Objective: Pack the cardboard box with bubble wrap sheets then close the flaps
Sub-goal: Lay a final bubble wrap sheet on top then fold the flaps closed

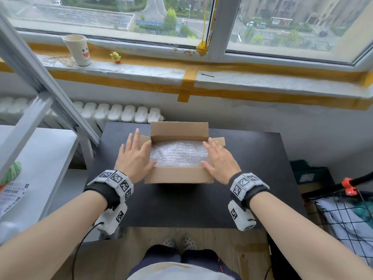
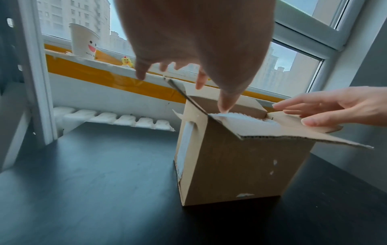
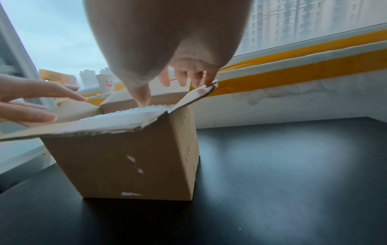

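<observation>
Two bare forearms reach forward from the bottom of the head view, each wrist wrapped in a black band point(image 1: 105, 191) carrying white marker blocks. On the dark table point(image 1: 181, 205) ahead of them stands the cardboard box point(image 1: 179, 174), open at the top, its near flap folded outward toward the person. The left hand point(image 1: 135, 158) lies palm down over the left side flap point(image 2: 178, 87), fingers straight and slightly spread, the thumb angled in toward the box opening; in the left wrist view the fingertips point(image 2: 140, 73) reach past that flap's raised edge. The right hand point(image 1: 220, 160) mirrors it over the right side flap point(image 3: 201, 93), fingers straight and close together, and in the right wrist view the outermost fingertip touches the flap's top corner. Whether either palm presses on the cardboard cannot be told. Between the hands, bubble wrap point(image 1: 177, 154) fills the box almost to its rim, white and crinkled. Beyond it the far flap point(image 1: 179, 129) stands upright. Farther back a white radiator point(image 1: 121, 113) runs along the wall under a windowsill point(image 1: 262, 81) edged with yellow tape. On the sill, to the left, sit a paper cup point(image 1: 77, 50) printed with a smiling face and, near it, a small yellow toy figure point(image 1: 115, 57). Through the window beyond, roads, trees and buildings show.
</observation>
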